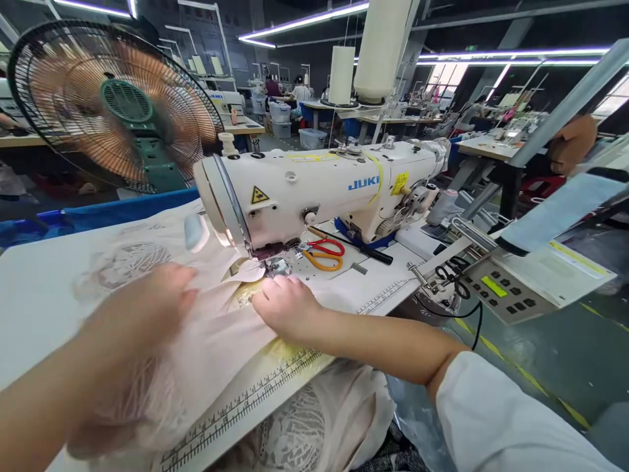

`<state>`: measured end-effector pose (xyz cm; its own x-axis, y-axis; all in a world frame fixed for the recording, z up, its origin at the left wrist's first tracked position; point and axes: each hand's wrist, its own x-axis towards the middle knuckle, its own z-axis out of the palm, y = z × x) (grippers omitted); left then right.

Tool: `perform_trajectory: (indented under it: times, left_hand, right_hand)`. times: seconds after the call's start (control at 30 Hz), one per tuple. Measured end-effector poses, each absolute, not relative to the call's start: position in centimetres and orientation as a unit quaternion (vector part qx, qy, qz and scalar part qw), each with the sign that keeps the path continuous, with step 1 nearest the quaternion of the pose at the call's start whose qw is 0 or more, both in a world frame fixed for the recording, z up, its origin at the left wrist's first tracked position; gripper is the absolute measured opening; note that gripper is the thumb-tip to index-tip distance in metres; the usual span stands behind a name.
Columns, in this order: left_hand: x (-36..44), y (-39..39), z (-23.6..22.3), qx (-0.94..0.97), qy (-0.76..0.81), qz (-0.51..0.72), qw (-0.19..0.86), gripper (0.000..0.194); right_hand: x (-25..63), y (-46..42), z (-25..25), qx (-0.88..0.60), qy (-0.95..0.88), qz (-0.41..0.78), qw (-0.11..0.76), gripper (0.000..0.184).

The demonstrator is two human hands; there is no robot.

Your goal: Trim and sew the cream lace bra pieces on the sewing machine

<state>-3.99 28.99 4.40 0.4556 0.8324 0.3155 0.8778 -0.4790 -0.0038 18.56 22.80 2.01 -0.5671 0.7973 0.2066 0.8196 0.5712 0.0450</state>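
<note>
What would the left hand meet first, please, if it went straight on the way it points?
Probably the sewing machine, at its needle end, though the left hand is blurred and depth unclear.

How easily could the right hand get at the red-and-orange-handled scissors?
Probably easily, yes: the right hand rests on the pale fabric close by, and the scissors' handles lie uncovered, with nothing visibly blocking the way.

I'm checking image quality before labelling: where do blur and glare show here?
Head view: left hand smeared by blur, right hand much crisper; also in the head view, fan blades blurred, ceiling strip light glaring white.
</note>
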Motion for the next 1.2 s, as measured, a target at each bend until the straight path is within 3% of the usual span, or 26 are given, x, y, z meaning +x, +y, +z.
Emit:
perform_trajectory:
  times: [0.13,0.27,0.33,0.5,0.63,0.83,0.97,1.0,1.13,1.2]
  left_hand:
    - [1.4,28.9,3.2,-0.864,-0.485,-0.105,0.088,0.024]
    - [1.7,29.9,1.0,-0.849,-0.499,-0.153,0.087,0.036]
    - [1.2,30.7,0.3,-0.832,-0.520,-0.185,0.055,0.041]
    - [1.1,31.5,0.6,-0.768,-0.629,-0.106,-0.067,0.034]
    - [1.3,31.5,1.0,-0.753,-0.645,-0.097,-0.088,0.033]
    - [1.0,31.4,1.4,-0.748,-0.651,-0.090,-0.097,0.037]
    - [1.4,31.0,1.7,-0.740,-0.661,-0.084,-0.092,0.036]
    - [1.4,30.9,1.7,-0.739,-0.663,-0.081,-0.089,0.036]
    - [1.7,30.7,2.1,-0.752,-0.653,-0.063,-0.067,0.035]
    - [1.8,30.6,2.6,-0.764,-0.641,-0.052,-0.052,0.036]
  right_hand:
    - [23.8,21.6,7.8,-0.425,-0.903,-0.011,0.058,0.025]
    - [30.7,25.8,14.4,-0.558,-0.772,-0.175,0.251,0.028]
    - [33.1,29.6,16.7,-0.559,-0.737,-0.225,0.304,0.034]
    - [34.7,36.6,19.4,-0.531,-0.799,-0.089,0.269,0.069]
    - [35.2,37.3,19.7,-0.550,-0.790,-0.082,0.258,0.076]
    - [35.5,32.9,18.1,-0.565,-0.755,-0.173,0.285,0.065]
    - [30.3,26.3,12.8,-0.516,-0.744,-0.216,0.366,0.049]
    - [28.4,24.7,10.8,-0.491,-0.781,-0.179,0.341,0.044]
    - [21.1,20.7,3.3,-0.435,-0.894,-0.029,0.105,0.033]
    - [18.6,20.5,0.7,-0.446,-0.893,-0.017,0.060,0.028]
